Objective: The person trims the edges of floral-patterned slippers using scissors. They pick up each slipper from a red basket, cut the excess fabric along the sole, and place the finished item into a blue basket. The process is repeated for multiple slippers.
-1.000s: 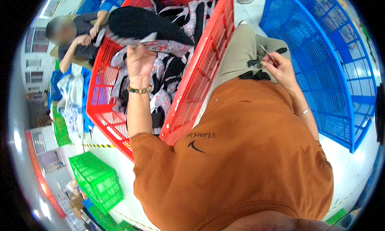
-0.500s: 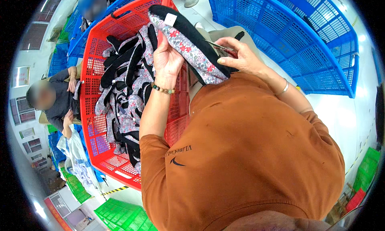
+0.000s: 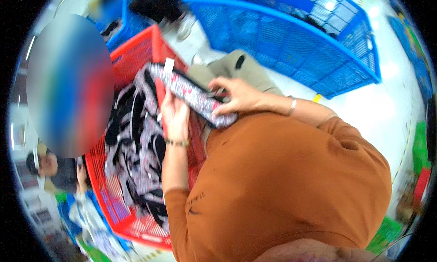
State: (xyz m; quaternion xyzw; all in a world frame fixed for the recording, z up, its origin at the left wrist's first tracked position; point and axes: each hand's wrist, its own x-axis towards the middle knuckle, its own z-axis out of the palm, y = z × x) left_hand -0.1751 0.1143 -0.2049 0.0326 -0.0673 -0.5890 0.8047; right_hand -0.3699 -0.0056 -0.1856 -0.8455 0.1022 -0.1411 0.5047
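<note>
A long padded floral fabric piece [image 3: 186, 90], grey-white with red flowers, black along one side and with a white tag [image 3: 169, 65] at its far end, lies slanted in front of my body. My left hand [image 3: 175, 109] is closed on its left edge, palm up, near the middle. My right hand [image 3: 239, 98] is at its near right end and holds a small pair of scissors [image 3: 218, 94], partly hidden by the fingers and blurred. The blades lie beside the black side; whether they touch it I cannot tell.
A red plastic crate [image 3: 116, 223] at my left holds many similar floral and black pieces [image 3: 136, 148]. Large blue crates [image 3: 282, 43] stand ahead and to the right. A seated person [image 3: 57, 171] is at far left. A green crate [image 3: 387, 234] stands at lower right.
The view has turned, so the crates appear shifted. The fabric piece is lower and nearer my body, with both hands still on it. The scissors remain in my right hand.
</note>
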